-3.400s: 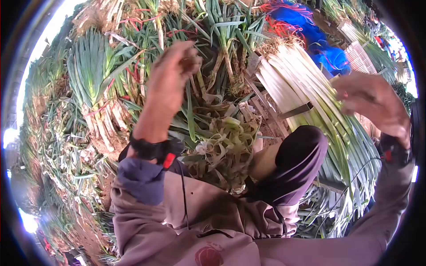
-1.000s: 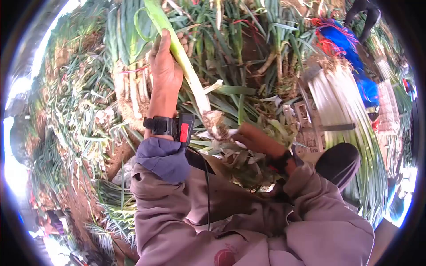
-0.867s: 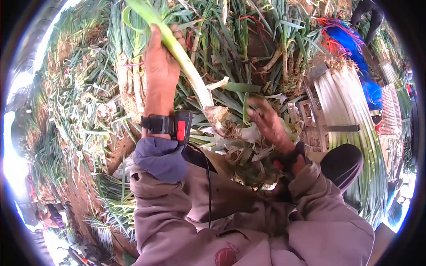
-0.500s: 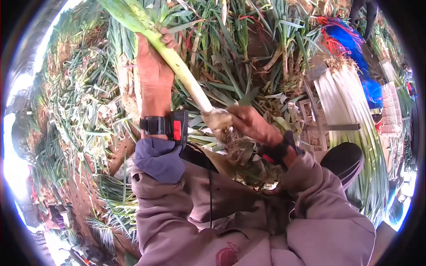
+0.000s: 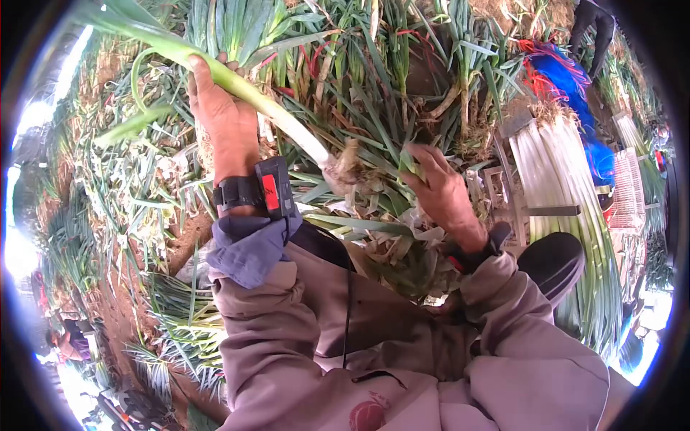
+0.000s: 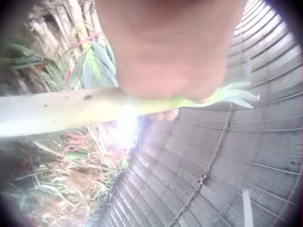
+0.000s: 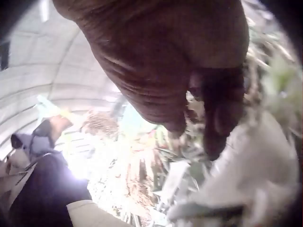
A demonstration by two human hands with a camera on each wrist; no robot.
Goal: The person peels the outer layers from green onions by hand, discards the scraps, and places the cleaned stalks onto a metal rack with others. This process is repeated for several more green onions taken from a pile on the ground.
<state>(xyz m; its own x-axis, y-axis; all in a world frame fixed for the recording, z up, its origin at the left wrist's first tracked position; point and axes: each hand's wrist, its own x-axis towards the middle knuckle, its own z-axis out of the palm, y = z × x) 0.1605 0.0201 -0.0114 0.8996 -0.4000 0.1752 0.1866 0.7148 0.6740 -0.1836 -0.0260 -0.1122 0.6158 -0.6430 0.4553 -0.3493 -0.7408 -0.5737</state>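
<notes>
My left hand (image 5: 226, 118) grips a long leek (image 5: 287, 122) around its upper stem. The leek slants across the head view, leaves at upper left and brown root end at lower right. In the left wrist view the pale stem (image 6: 57, 111) runs sideways under the hand (image 6: 170, 52). My right hand (image 5: 445, 197) is just right of the root end, apart from it, with a strip of green leaf (image 5: 408, 164) pinched at its fingertips. The right wrist view shows its fingers (image 7: 220, 113) pointing down, beside a blurred whitish sheet (image 7: 255, 165).
Peeled leaves (image 5: 402, 258) lie heaped below the hands. Cleaned leeks (image 5: 564, 172) are stacked in a metal frame (image 5: 553, 210) at right, near blue netting (image 5: 568, 79). Bundled leeks (image 5: 467, 65) stand ahead; loose ones cover the ground at left. A bent knee (image 5: 553, 266) is by the frame.
Since 3.4 seconds ago the left hand has taken hold of a leek. In the last half second it moved left with the leek, while the right hand drew away from the root end, rightward.
</notes>
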